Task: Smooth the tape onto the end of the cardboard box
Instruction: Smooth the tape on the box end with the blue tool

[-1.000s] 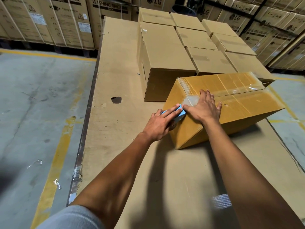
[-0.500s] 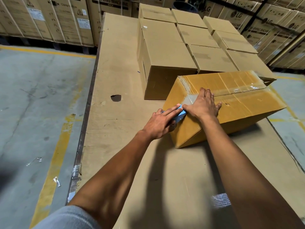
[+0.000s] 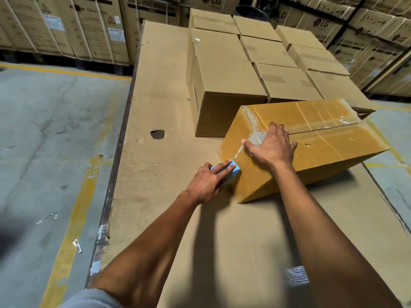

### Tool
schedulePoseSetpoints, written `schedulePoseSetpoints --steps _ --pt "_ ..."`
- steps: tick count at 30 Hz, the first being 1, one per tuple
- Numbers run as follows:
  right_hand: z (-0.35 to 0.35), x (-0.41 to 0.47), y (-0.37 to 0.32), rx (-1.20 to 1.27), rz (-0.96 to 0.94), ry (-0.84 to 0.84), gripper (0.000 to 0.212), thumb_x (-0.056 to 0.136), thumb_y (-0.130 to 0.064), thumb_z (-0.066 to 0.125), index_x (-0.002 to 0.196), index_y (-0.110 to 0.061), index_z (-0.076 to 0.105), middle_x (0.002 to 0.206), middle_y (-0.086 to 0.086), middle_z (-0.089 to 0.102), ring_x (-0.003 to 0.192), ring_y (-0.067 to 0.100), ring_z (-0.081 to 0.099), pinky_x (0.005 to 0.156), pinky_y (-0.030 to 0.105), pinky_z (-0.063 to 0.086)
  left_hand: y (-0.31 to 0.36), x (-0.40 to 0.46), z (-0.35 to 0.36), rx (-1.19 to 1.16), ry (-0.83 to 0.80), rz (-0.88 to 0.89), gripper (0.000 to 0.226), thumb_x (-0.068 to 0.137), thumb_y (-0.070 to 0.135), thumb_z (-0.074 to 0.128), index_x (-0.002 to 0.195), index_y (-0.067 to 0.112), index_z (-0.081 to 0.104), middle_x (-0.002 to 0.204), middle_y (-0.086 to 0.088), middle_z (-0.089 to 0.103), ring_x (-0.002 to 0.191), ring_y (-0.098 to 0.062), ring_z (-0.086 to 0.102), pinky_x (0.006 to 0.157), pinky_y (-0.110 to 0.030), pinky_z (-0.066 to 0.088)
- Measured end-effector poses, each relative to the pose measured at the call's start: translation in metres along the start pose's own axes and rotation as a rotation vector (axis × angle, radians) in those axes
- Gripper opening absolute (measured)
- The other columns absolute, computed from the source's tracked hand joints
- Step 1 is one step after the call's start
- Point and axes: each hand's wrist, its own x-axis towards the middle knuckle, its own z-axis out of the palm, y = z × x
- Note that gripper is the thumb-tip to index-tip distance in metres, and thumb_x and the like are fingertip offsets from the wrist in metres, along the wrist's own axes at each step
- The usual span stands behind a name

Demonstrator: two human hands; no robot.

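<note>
A yellowish cardboard box (image 3: 333,143) lies tilted on the cardboard-covered work surface (image 3: 169,156). Clear tape (image 3: 255,136) runs along its top seam and bends over the near end edge. My right hand (image 3: 272,147) lies flat, fingers spread, on the top at that end, with the thumb along the taped edge. My left hand (image 3: 208,182) grips a blue tape dispenser (image 3: 232,168) and holds it against the box's near end face, low down by the left corner. A strip of tape (image 3: 239,152) stretches from the dispenser up to the edge.
Several plain closed cartons (image 3: 224,85) stand in rows right behind the box, almost touching it. The work surface has a dark hole (image 3: 157,134) and drops at its left edge (image 3: 115,174) to concrete floor with a yellow line (image 3: 75,207). Large appliance cartons (image 3: 89,27) line the back.
My left hand has slid the blue dispenser down the end face from the top edge, drawing tape after it. My right hand has stayed pressed on the top near the edge.
</note>
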Motion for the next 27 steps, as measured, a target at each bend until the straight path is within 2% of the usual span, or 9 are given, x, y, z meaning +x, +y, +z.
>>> schedulePoseSetpoints --steps 4,6,11,21,22,24,26,27 --pt "-0.001 0.0 0.003 0.072 0.003 0.054 0.095 0.091 -0.078 0.037 0.163 -0.017 0.027 0.174 0.015 0.02 0.16 0.037 0.019 0.126 0.064 0.012 0.003 0.013 -0.016 -0.032 0.088 -0.028 0.067 0.112 0.037 0.057 0.172 0.031 0.029 0.18 0.002 0.028 0.102 -0.039 0.055 0.094 -0.05 0.053" --pt "0.0 0.001 0.003 0.067 -0.002 0.05 0.09 0.094 -0.074 0.036 0.163 -0.017 0.027 0.174 0.014 0.02 0.16 0.036 0.018 0.127 0.065 0.012 0.008 0.016 -0.025 -0.039 0.118 -0.034 0.069 0.111 0.038 0.059 0.173 0.031 0.028 0.181 0.004 0.027 0.106 -0.038 0.054 0.095 -0.049 0.053" --pt "0.0 -0.002 0.003 0.023 -0.015 0.015 0.094 0.094 -0.076 0.039 0.165 -0.017 0.023 0.174 0.015 0.016 0.161 0.039 0.014 0.127 0.063 0.011 0.018 0.012 -0.033 -0.023 0.129 -0.049 0.073 0.11 0.036 0.063 0.173 0.031 0.026 0.181 0.005 0.025 0.113 -0.037 0.054 0.097 -0.052 0.055" --pt "-0.006 -0.009 -0.004 -0.046 -0.015 -0.035 0.112 0.082 -0.064 0.077 0.164 -0.015 0.017 0.174 0.02 0.009 0.16 0.043 0.01 0.127 0.063 0.012 0.017 -0.008 -0.031 -0.043 0.13 -0.071 0.068 0.11 0.039 0.056 0.172 0.032 0.029 0.181 0.008 0.025 0.108 -0.035 0.056 0.097 -0.052 0.053" --pt "-0.006 -0.009 -0.003 -0.037 -0.016 -0.042 0.114 0.082 -0.067 0.075 0.165 -0.015 0.016 0.174 0.02 0.008 0.161 0.043 0.009 0.126 0.063 0.011 0.016 -0.01 -0.031 -0.046 0.128 -0.078 0.068 0.11 0.039 0.056 0.172 0.032 0.029 0.181 0.009 0.024 0.108 -0.035 0.056 0.098 -0.052 0.052" --pt "-0.006 -0.007 0.001 -0.011 -0.029 -0.036 0.108 0.088 -0.076 0.058 0.166 -0.015 0.016 0.175 0.019 0.008 0.161 0.042 0.008 0.126 0.063 0.009 0.013 -0.013 -0.032 -0.063 0.134 -0.098 0.068 0.109 0.039 0.055 0.172 0.031 0.03 0.181 0.009 0.026 0.108 -0.036 0.056 0.099 -0.051 0.052" --pt "-0.005 -0.006 0.003 0.005 -0.04 -0.022 0.097 0.096 -0.077 0.038 0.167 -0.015 0.016 0.175 0.02 0.008 0.161 0.042 0.008 0.127 0.063 0.008 0.011 -0.015 -0.033 -0.072 0.147 -0.109 0.068 0.108 0.04 0.051 0.172 0.029 0.032 0.181 0.008 0.028 0.105 -0.036 0.055 0.099 -0.051 0.052" --pt "-0.004 -0.006 0.003 0.002 -0.042 -0.028 0.094 0.098 -0.075 0.034 0.167 -0.014 0.016 0.175 0.02 0.008 0.161 0.043 0.007 0.127 0.063 0.008 0.01 -0.016 -0.034 -0.073 0.152 -0.114 0.068 0.107 0.042 0.047 0.172 0.028 0.032 0.181 0.007 0.028 0.105 -0.036 0.055 0.099 -0.051 0.051"
